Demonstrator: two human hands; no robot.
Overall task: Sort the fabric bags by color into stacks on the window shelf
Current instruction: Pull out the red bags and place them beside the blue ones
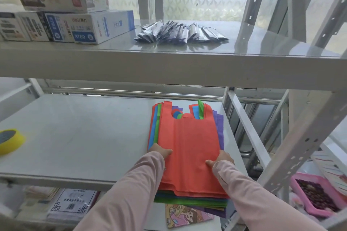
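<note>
Head view: mixed-colour stack of fabric bags (187,200) lies lower centre-right, overhanging the front edge of the shelf (84,137); left hand (162,151) and right hand (221,158) grip its two sides, fingers curled round the edges, thumbs on the top orange bag (189,146); best lift only that layer, squarely, leaving lower colours undisturbed.

Both arms wear long, pale pink sleeves (129,189).

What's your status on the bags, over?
Mixed bag stack gripped by left hand and right hand, red bag on top. Stack overhangs shelf front, unsorted. Yellow tape roll far left, clear of it.
</note>
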